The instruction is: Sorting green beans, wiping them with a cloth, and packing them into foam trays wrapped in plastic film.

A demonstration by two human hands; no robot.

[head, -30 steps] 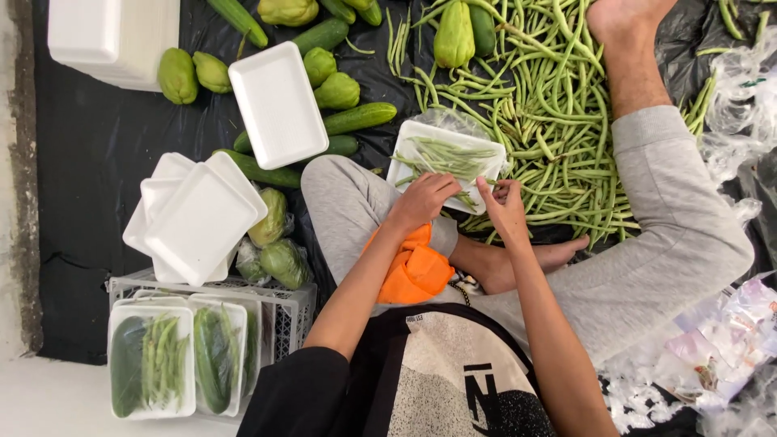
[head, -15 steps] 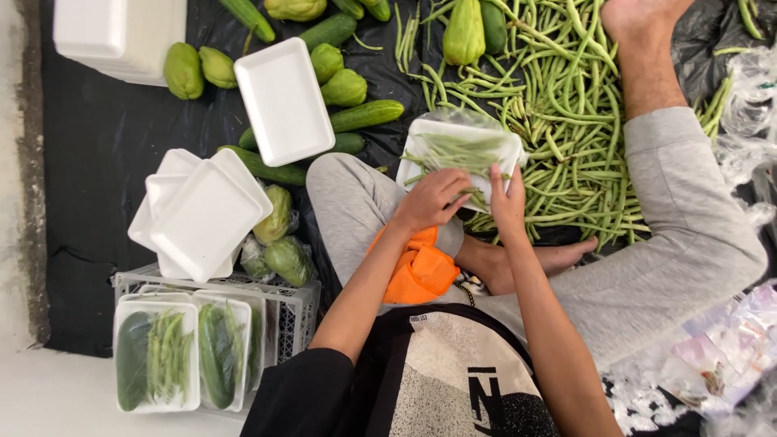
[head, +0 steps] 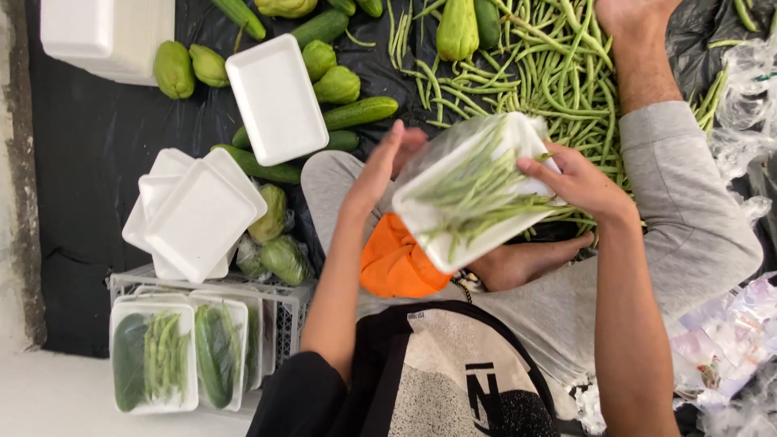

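I hold a white foam tray of green beans, covered with clear film, lifted and tilted above my lap. My right hand grips its right edge, thumb on top. At the tray's left end, my left hand rests with straight fingers against the film. A large loose pile of green beans lies on the black sheet just beyond the tray.
An empty foam tray and a stack of empty trays lie to the left among cucumbers and chayotes. A grey crate holds packed trays. An orange cloth is in my lap. Crumpled plastic film lies at right.
The tray of beans was lying flat by my knee under both hands; now it is raised and tilted, with my hands spread to its two ends.
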